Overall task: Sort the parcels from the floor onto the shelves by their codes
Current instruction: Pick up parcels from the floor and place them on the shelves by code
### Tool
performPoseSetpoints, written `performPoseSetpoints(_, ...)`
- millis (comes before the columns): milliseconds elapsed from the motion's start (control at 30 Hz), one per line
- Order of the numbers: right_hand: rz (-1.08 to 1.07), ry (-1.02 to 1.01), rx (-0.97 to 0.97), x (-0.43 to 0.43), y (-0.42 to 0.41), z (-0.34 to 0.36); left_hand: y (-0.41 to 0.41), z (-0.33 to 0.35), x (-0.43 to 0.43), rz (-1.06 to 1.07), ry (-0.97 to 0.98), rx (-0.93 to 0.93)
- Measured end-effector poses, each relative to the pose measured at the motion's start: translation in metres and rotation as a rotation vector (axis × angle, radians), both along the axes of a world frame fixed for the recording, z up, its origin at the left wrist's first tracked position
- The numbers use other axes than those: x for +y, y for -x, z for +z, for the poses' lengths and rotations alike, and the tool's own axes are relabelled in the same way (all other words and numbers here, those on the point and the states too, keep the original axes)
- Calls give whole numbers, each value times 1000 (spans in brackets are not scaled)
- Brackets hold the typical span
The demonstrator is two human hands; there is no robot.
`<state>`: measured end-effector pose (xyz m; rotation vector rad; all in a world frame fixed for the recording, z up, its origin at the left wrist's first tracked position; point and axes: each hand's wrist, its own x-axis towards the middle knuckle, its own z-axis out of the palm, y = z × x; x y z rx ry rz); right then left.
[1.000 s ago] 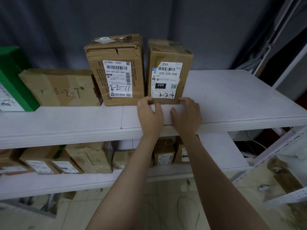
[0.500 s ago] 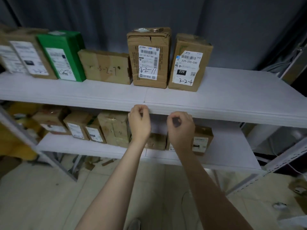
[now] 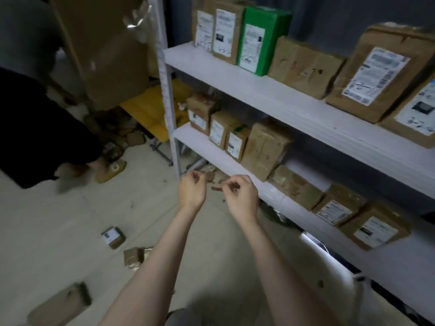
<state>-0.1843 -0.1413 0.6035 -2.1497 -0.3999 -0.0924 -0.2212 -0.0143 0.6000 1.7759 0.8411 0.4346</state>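
The left hand [image 3: 191, 189] and the right hand [image 3: 242, 196] are held out side by side, near each other but apart. Each grip is narrow, fingers curled in toward the palm and holding nothing. They hang just in front of the edge of the lower shelf [image 3: 200, 149], where a row of brown parcels [image 3: 266, 149] stands, several with white labels. Above it the upper shelf [image 3: 235, 78] carries more boxes: 2 labelled brown ones at the left end, a green box [image 3: 262, 41] right beside them, a low brown parcel [image 3: 303, 67] with handwriting too blurred to read, then larger labelled boxes toward the right. On the floor [image 3: 58, 220], below and left of the arms, lie 3 parcels not yet shelved: a small labelled parcel [image 3: 113, 237], a taped brown parcel [image 3: 134, 256] near it, and a bigger brown box [image 3: 61, 304] by the bottom corner. Farther left stands another person in dark clothes, 1 slippered foot [image 3: 110, 171] on the floor, near a tall sheet of cardboard [image 3: 106, 48].
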Motion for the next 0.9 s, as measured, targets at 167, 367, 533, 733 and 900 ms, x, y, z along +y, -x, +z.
performPoseSetpoints(167,186,62,118,64,35,-28,69,-37,62,153,33,221)
performPoseSetpoints(367,342,175,295,146,89,-60,164,-70,135,264,66,439)
performPoseSetpoints(533,397,229,431,207,145,-86,236,-105,199,256,37,579)
performPoseSetpoints(733,401,275,534,260,197,-120,302,-158,273,218,68,806)
performPoseSetpoints(900,328,303,581,289,208,-151,327,-196,320,120,81,952)
